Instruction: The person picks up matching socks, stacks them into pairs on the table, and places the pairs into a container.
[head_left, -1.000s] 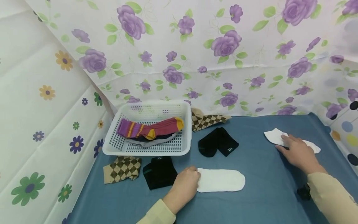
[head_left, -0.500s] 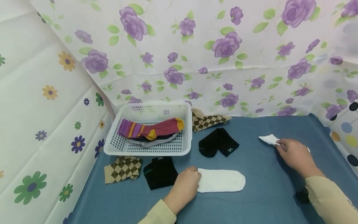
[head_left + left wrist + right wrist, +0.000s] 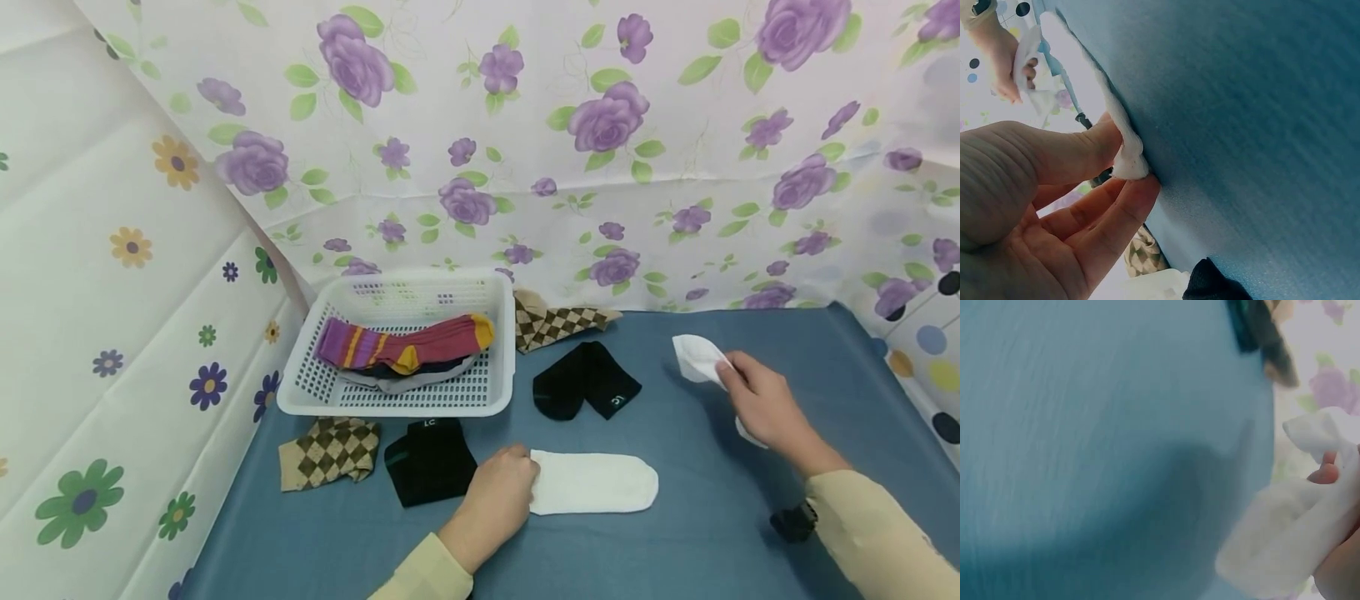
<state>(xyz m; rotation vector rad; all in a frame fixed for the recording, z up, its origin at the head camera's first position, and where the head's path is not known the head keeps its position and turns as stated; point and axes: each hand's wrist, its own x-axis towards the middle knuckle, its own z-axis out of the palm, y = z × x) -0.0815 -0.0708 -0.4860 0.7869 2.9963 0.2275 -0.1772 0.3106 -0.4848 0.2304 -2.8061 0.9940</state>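
A white sock (image 3: 594, 483) lies flat near the front of the table, its toe to the right. My left hand (image 3: 497, 490) pinches the cuff end; in the left wrist view the thumb (image 3: 1085, 150) sits on top and fingertips are below the edge. Above the table at the right, my right hand (image 3: 767, 402) grips a second white sock (image 3: 699, 358) by its middle. One end sticks out beyond the fingers and the other hangs below the hand. In the right wrist view that sock (image 3: 1279, 537) is bent and lifted off the cloth.
A white plastic basket (image 3: 495, 400) holds a purple-and-red sock (image 3: 442, 343) over darker and grey ones. Around it lie black socks (image 3: 431, 462), (image 3: 566, 387) and checkered socks (image 3: 330, 454), (image 3: 558, 327). Floral curtains (image 3: 465, 108) stand behind the blue table (image 3: 675, 558).
My right hand has picked the second white sock up off the table and carried it a little to the left. My left hand has stayed on the flat sock.
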